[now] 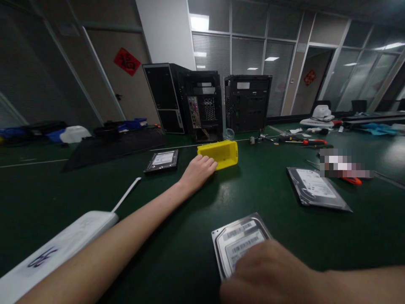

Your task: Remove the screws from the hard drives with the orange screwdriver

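Note:
My left hand (pixel 198 171) reaches forward with its fingers curled over the near left edge of a small yellow plastic bin (pixel 227 155), which lies tipped with its opening facing me. At the front, my right hand (pixel 268 270) is closed over the near right part of a silver hard drive (pixel 226 253) with a barcode label. Its fingertips are hidden and blurred, so what they hold does not show. A second hard drive (pixel 163 160) lies left of the bin. Another hard drive (pixel 318 188), apparently in a clear bag, lies to the right.
A white power strip or similar case (pixel 63 249) lies under my left forearm. Computer towers (pixel 163 99) and an open case (pixel 248 103) stand at the back. Screwdrivers (pixel 311 142) and small parts lie at the back right of the green table (pixel 177 249).

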Tool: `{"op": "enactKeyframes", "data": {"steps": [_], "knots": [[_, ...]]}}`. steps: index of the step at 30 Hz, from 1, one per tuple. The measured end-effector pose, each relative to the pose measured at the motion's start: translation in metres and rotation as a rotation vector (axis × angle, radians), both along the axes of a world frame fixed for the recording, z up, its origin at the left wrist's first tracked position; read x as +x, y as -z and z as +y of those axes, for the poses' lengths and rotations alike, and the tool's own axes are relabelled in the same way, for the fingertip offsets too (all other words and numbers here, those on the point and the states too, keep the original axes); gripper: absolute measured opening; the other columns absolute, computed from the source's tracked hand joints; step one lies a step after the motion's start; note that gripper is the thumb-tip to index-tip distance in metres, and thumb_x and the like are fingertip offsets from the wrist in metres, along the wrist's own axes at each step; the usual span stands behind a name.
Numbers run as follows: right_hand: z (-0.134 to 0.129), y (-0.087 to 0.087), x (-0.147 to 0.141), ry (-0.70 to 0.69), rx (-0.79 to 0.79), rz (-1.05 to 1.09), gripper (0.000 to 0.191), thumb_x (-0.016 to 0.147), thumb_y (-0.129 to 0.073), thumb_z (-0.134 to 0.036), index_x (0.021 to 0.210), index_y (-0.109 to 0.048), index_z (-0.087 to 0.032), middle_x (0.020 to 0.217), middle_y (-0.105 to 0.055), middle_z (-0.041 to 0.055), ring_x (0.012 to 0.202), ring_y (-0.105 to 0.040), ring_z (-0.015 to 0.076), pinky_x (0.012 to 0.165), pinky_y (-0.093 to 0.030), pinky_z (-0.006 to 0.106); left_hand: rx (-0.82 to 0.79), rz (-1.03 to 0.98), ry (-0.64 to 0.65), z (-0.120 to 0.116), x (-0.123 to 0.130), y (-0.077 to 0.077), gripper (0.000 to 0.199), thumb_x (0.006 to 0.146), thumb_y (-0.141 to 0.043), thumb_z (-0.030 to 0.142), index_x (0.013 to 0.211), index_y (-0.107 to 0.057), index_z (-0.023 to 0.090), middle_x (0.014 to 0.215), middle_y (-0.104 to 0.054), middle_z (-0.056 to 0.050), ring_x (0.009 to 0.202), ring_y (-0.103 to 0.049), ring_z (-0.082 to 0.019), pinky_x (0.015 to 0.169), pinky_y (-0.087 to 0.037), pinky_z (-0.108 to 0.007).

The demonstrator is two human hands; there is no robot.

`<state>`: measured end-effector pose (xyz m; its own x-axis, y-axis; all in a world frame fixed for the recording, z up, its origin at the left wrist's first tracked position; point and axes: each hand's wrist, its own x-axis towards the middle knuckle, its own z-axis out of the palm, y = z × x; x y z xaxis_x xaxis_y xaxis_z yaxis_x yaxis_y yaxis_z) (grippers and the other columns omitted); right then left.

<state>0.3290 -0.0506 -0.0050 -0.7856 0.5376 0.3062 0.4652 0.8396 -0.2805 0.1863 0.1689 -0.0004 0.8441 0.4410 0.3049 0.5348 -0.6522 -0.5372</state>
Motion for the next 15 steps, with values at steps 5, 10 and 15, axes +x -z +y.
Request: {"op": "enactKeyframes", "data": {"steps": [5,10,15], "knots": [[0.077,-0.007,0.025,0.542,-0.386,0.356,0.040,0.090,-0.036,-0.043,0.065,-0.049,-0.015,0.055,-0.051,-0.0025,0.048,-0.045,0.0061,0.045,-0.035,0.018,-0.026,-0.049,-0.020,-0.009,-0.012,0.007,0.018,0.090,-0.042,0.020,0.086,-0.059,0.015,0.084,-0.061,-0.009,0.078,-0.054,-0.022,0.068,-0.033,-0.034],[0.173,0.005,0.036,0.786,-0.391,0.363,0.033,0.091,-0.036,-0.035,0.077,-0.055,-0.012,0.057,-0.060,0.0026,0.040,-0.049,0.0076,0.044,-0.040,0.020,-0.054,-0.124,-0.061,-0.023,-0.025,0.018,0.017,0.090,-0.043,0.024,0.089,-0.058,0.016,0.085,-0.062,-0.008,0.078,-0.056,-0.022,0.068,-0.034,-0.033],[0.224,0.006,0.020,0.868,-0.173,0.315,0.023,0.087,-0.048,-0.027,0.104,-0.053,-0.012,0.087,-0.067,0.0095,0.072,-0.062,0.0134,0.066,-0.046,0.024,-0.085,-0.188,-0.122,-0.031,-0.031,0.021,0.018,0.091,-0.042,0.026,0.089,-0.058,0.016,0.085,-0.062,-0.008,0.077,-0.057,-0.021,0.069,-0.035,-0.033]]}}
